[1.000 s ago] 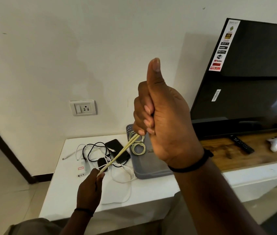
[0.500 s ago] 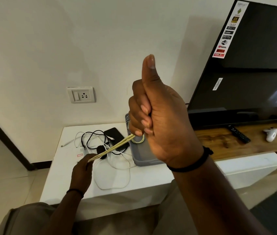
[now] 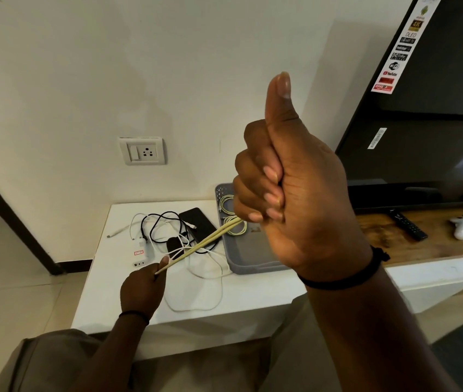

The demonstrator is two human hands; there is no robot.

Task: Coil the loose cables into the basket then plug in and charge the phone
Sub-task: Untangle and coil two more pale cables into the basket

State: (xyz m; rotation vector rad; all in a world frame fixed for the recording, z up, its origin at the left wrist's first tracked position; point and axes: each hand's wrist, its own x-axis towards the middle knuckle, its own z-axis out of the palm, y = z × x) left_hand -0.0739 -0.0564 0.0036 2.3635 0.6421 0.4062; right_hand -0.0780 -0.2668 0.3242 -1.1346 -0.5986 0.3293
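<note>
A pale yellow cable (image 3: 205, 241) runs taut and doubled between my two hands. My right hand (image 3: 289, 193) is raised close to the camera, fingers curled round the cable, thumb pointing up. My left hand (image 3: 142, 287) pinches the cable's other end low over the white table (image 3: 253, 295). A grey basket (image 3: 248, 256) behind the right hand holds two coiled yellow cables (image 3: 231, 213). A black phone (image 3: 197, 224) lies left of the basket among loose black and white cables (image 3: 196, 267). A white charger (image 3: 142, 250) lies by them.
A wall socket with switch (image 3: 142, 150) sits above the table. To the right, a large TV (image 3: 428, 108) stands on a wooden shelf (image 3: 434, 244) with a black remote (image 3: 407, 226) and a white controller (image 3: 462, 226). My knees are below the table edge.
The view has shifted slightly and both hands have kept their hold on the yellow cable. My left hand has drawn a little lower and closer to me.
</note>
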